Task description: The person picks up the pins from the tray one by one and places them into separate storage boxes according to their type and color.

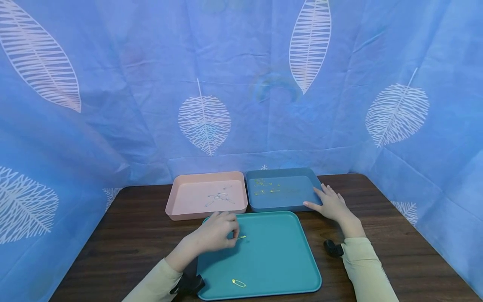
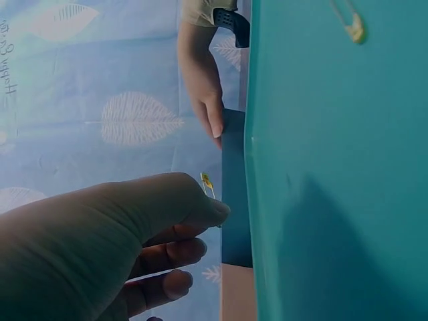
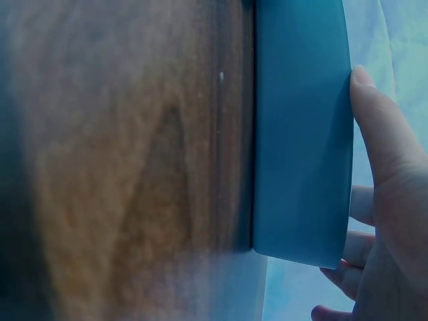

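Observation:
My left hand (image 1: 218, 233), over the upper left part of the teal tray (image 1: 279, 256), pinches a yellow-headed safety pin (image 2: 207, 182) between thumb and fingers. Another yellow safety pin (image 1: 239, 283) lies on the tray near its front edge. My right hand (image 1: 332, 205) rests at the right corner of the blue tray (image 1: 279, 209), thumb on the near rim and fingers spread along the side. Several yellow safety pins (image 1: 274, 190) lie in the left half of that blue tray. The right wrist view shows the thumb (image 3: 381, 127) against the rim.
Left of the blue tray stands a pink tray (image 1: 205, 215) with several silvery safety pins (image 1: 220, 197) in it. All three trays sit close together on a dark wooden table (image 1: 143, 235). A blue cloth with white leaves (image 1: 234, 126) hangs behind and at the sides.

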### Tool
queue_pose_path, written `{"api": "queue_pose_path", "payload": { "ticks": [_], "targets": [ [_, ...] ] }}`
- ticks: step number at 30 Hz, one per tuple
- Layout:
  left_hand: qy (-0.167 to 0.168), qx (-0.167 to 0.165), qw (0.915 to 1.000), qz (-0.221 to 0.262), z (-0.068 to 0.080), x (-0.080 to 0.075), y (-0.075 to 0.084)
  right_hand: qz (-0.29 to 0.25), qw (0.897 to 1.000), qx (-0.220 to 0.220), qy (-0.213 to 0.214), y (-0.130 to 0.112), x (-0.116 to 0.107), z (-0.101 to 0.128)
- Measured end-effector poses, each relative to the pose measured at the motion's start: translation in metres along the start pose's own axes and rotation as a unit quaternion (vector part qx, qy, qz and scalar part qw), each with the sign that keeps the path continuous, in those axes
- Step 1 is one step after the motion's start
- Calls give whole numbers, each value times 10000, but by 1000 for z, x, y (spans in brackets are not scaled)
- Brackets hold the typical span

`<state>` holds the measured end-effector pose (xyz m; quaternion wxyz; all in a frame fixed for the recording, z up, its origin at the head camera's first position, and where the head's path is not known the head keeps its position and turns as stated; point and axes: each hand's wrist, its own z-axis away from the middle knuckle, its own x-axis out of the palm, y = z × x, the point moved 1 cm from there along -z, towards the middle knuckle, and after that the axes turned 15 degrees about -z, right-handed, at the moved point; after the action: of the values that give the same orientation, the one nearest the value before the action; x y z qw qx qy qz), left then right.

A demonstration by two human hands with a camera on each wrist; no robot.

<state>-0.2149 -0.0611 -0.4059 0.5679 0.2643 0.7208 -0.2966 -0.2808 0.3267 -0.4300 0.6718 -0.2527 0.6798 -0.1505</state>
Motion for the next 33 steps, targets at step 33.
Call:
{"api": "queue_pose_path", "payload": {
  "ticks": [33],
  "targets": [
    [763, 320, 9942, -686, -70, -19, -3, -42, 10000, 9, 64, 2, 2, 0]
  ]
}}
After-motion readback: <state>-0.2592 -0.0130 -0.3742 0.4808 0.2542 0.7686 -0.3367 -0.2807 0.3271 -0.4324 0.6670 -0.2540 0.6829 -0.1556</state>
